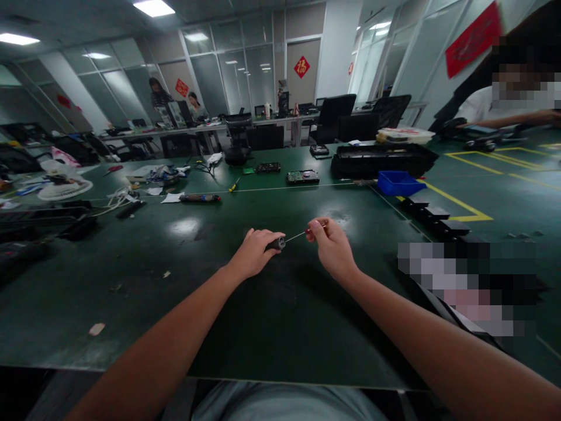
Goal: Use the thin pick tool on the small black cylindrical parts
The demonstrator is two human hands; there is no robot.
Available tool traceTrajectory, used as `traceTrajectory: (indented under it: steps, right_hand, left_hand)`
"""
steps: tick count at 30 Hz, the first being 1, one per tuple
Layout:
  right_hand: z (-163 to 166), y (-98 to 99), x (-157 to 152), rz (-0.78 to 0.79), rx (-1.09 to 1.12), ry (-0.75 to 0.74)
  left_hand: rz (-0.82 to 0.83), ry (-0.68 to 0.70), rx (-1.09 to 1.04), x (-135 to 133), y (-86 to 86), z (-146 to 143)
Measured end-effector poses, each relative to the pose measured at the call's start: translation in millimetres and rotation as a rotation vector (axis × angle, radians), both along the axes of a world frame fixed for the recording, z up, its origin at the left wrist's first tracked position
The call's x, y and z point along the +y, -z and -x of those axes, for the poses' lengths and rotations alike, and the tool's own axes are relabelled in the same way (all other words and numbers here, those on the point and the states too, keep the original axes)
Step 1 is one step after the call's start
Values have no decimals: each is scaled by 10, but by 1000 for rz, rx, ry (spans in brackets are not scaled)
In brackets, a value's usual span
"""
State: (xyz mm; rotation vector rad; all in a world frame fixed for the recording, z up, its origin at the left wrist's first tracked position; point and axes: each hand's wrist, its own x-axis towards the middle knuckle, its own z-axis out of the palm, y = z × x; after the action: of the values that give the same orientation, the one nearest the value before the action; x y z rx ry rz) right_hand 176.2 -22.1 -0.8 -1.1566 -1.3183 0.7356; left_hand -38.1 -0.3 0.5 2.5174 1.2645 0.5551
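Observation:
My left hand (254, 252) is closed round a small dark cylindrical part (280, 242), whose round end faces right, a little above the green table (263, 327). Between the thumb and fingers of my right hand (332, 245) is a screwdriver (308, 231) with a reddish-brown handle. Its thin metal shaft points left, and the tip meets the end of the dark part. Whether the tip sits inside it or only touches it, I cannot tell. Most of the dark part is hidden by my left fingers.
Beyond my hands lie an electric screwdriver (200, 198), a yellow-handled screwdriver (234, 185) and a hard drive (303, 176). Towards the right are a blue bin (400, 183), a long black tray (381, 161) and several black blocks (438, 216). A person (491, 108) sits at far right.

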Motion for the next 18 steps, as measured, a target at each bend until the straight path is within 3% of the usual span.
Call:
traceTrajectory:
  steps: [9, 14, 18]
  right_hand:
    - [-9, -64, -69, -42, -269, 102]
    - [-34, -78, -53, -48, -277, 143]
    - [-41, -71, -50, -62, -250, 139]
  left_hand:
    - [52, 11, -103, 25, 45, 12]
    - [181, -108, -457, 54, 34, -11]
    - [393, -146, -834, 95, 20, -24]
